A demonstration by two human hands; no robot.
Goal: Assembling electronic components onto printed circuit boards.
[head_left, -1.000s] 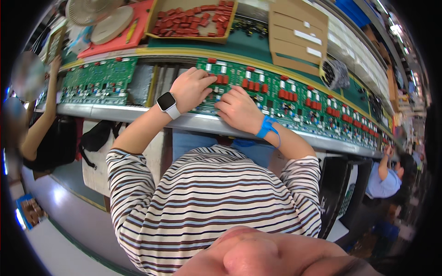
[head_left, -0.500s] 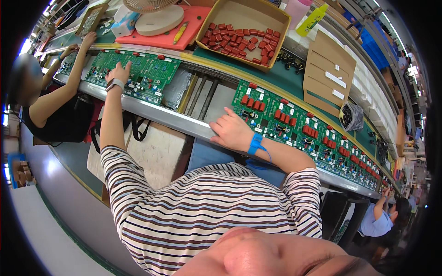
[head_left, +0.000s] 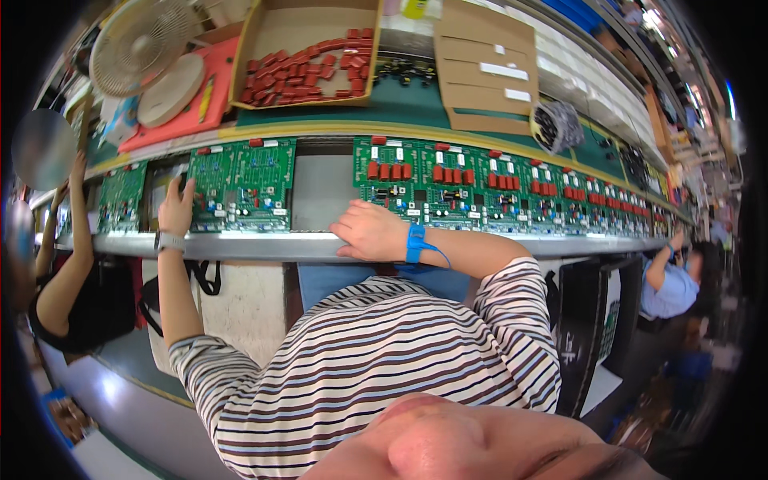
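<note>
My left hand (head_left: 176, 206) is at the left edge of a green circuit board (head_left: 248, 180), its fingers stretched out and apart against that edge. This board carries a few red blocks at its far edge. My right hand (head_left: 370, 230), with a blue wrist strap (head_left: 416, 243), lies on the metal rail (head_left: 280, 246) by the near left corner of a second circuit board (head_left: 392, 172). Rows of red block components (head_left: 390, 172) stand on that board. The right fingers are loosely spread and hold nothing visible. A grey gap (head_left: 324, 180) separates the two boards.
Beyond the line sits a cardboard box (head_left: 240, 88) of red components, with a fan (head_left: 144, 44) to its left. Cardboard (head_left: 484, 68) and a bag of dark parts (head_left: 556, 128) are farther right. Co-workers' arms (head_left: 78, 216) show at the far left; another person (head_left: 672, 280) is at right.
The view has turned. My left hand has moved from over the boards to the board's left edge. That board is now apart from its left neighbour, and the gap to the right-hand board is narrower.
</note>
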